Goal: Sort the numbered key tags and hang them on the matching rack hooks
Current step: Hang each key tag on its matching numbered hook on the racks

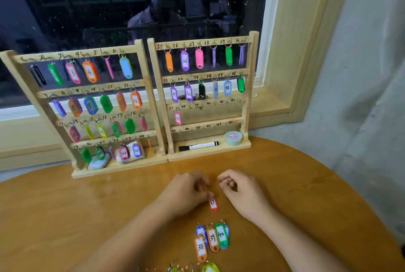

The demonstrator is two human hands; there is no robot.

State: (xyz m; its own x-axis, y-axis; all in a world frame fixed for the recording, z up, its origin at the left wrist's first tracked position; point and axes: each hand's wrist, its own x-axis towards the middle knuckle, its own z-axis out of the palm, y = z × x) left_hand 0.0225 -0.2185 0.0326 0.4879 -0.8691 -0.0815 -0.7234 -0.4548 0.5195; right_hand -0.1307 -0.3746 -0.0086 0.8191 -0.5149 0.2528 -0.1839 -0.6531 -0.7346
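A round-edged desk (87,206) of smooth, orange-brown wood carries two pale wooden racks (203,98), standing side by side against a dark window (109,8) with a cream frame; a grey wall (361,74) closes the right side. Each rack has four rails with handwritten numbers above small hooks, and glossy plastic tags, oblong with rounded ends and metal rings, hang from most hooks of the left rack and from the top two rails of the right one. On the third rail of the right rack a single pink tag (178,118) marked 37 hangs. A black-capped marker (198,146) and a small round tub (233,138) lie on that rack's base ledge. The left hand (186,192) pinches the top of a red tag (213,205), whose paper label seems to read 37, just above the desk. The right hand (238,188) hovers just beside it, fingers loosely curled and holding nothing. Nearer the camera a small cluster lies on the desk: orange 38 (200,247), orange 39 (212,238), green 40 (221,235) and a blue one partly hidden beneath them.
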